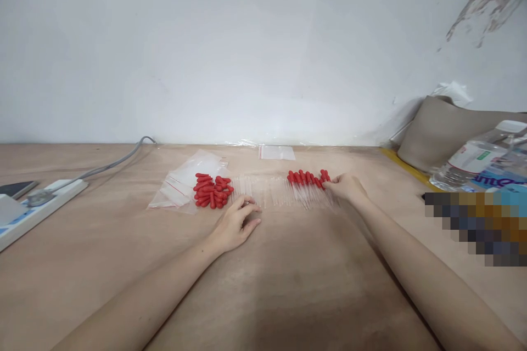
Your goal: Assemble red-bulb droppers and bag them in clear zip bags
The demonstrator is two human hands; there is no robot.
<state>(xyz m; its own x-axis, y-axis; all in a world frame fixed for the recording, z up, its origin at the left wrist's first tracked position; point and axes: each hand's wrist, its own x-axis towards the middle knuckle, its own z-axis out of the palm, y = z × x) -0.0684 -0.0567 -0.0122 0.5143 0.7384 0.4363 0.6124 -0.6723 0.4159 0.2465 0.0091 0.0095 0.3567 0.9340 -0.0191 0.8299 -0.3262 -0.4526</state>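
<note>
My left hand (237, 224) rests on the table with its fingers apart and slightly bent, beside several thin clear tubes (242, 186). Left of those tubes lies a pile of loose red rubber bulbs (211, 193). Farther right, several droppers (303, 180) lie side by side, red bulbs away from me and clear stems toward me. At the right end of that row, the fingertips of my right hand (346, 186) are closed on a dropper (324, 176) near its red bulb. Part of its stem is blurred or hidden.
Clear zip bags (178, 185) lie behind and left of the bulbs; another small bag (276, 152) is near the wall. A power strip (61, 189) with a grey cable (119, 162) sits at left. At right are a plastic bottle (469, 156) and a grey-brown bin-like object (424, 131).
</note>
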